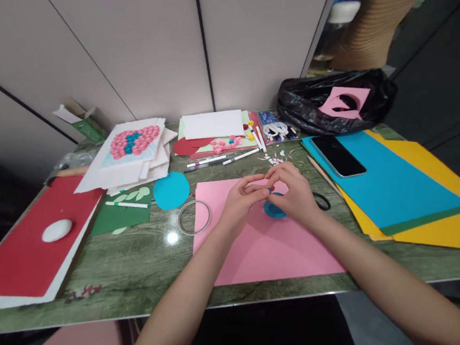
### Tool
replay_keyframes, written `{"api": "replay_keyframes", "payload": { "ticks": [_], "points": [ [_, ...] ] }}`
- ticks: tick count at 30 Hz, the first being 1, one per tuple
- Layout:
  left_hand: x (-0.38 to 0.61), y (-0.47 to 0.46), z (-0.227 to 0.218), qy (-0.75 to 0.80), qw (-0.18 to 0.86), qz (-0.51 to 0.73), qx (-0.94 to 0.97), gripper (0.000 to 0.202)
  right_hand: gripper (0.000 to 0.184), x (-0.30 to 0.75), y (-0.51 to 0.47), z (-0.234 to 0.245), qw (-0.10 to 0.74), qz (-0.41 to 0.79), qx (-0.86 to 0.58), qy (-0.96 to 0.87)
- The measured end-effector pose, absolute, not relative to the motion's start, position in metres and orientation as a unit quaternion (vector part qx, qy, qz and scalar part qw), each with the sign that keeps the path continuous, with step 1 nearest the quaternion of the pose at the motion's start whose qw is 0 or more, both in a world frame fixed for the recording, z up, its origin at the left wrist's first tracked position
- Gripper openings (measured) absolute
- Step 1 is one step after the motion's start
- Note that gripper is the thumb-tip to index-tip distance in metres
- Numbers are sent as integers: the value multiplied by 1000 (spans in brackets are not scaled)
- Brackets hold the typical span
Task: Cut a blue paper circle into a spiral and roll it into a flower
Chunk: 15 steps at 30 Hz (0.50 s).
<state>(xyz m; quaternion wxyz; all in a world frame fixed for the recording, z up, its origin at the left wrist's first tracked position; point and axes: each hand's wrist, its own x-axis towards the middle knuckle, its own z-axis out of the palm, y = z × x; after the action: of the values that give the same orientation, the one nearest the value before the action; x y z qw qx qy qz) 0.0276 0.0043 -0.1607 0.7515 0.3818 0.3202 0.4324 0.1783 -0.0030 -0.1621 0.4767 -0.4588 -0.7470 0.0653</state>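
On the left, a blue paper disc (171, 190) lies near a grey ring (179, 221). Our left hand (238, 197) and, beyond it, our right hand (295, 192) pinch the far end of a curled blue paper strip (272, 210) over the pink sheet (269, 257). We judge it light, flexible, easily creased, best held gently by its edges.

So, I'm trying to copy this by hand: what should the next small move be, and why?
I'd probably roll a little of the blue coil inward with the fingertips: the left hand and right hand appear to pinch a small blue bit together, while a wider blue part shows below them, over the pink sheet.
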Motion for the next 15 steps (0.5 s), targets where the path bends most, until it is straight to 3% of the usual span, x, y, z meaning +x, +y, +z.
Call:
{"api": "replay_keyframes", "payload": {
  "ticks": [7, 15],
  "points": [
    [25, 5, -157, 348, 734, 444, 379, 48, 11, 178, -5, -158, 469, 62, -461, -751],
    [20, 12, -159, 356, 706, 460, 404, 50, 16, 181, -5, -158, 458, 62, -440, -770]
  ]
}}
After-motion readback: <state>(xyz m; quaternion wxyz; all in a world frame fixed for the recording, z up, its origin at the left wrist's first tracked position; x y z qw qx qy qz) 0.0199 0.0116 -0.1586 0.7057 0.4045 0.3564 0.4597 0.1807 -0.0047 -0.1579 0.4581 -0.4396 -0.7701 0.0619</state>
